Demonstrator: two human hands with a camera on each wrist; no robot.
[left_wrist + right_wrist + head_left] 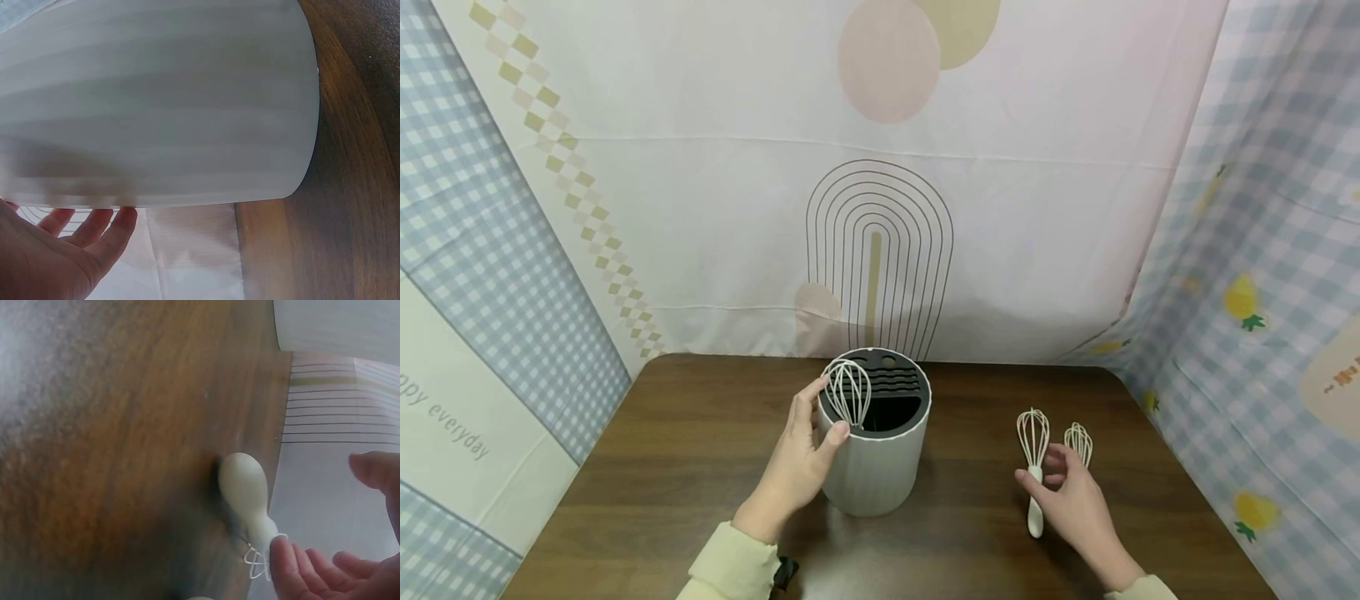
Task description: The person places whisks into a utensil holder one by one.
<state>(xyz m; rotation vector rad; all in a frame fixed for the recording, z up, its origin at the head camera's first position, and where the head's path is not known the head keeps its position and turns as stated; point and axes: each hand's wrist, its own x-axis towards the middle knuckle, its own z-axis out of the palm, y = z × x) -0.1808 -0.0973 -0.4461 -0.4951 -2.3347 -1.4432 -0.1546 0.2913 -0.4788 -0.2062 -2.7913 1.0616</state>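
A white cylindrical utensil holder (872, 475) with a black slotted top stands on the table. A whisk's wire head (847, 392) sticks up from the left of its opening; its handle is hidden inside. My left hand (797, 458) touches the holder's left side near the rim, thumb at the front, fingertips (125, 219) against the wall. On the right lies a white-handled whisk (1035, 500). Around it my right hand (1075, 500) hovers, thumb and fingers apart, fingertips by the neck of the handle (244, 487). Behind that hand lies a second whisk (1078, 442), handle hidden.
The brown wooden table (700, 450) has a patterned white cloth (730, 233) hanging at its back edge. Checked blue-and-white cloths hang at the left (467, 125) and the right (1262, 217).
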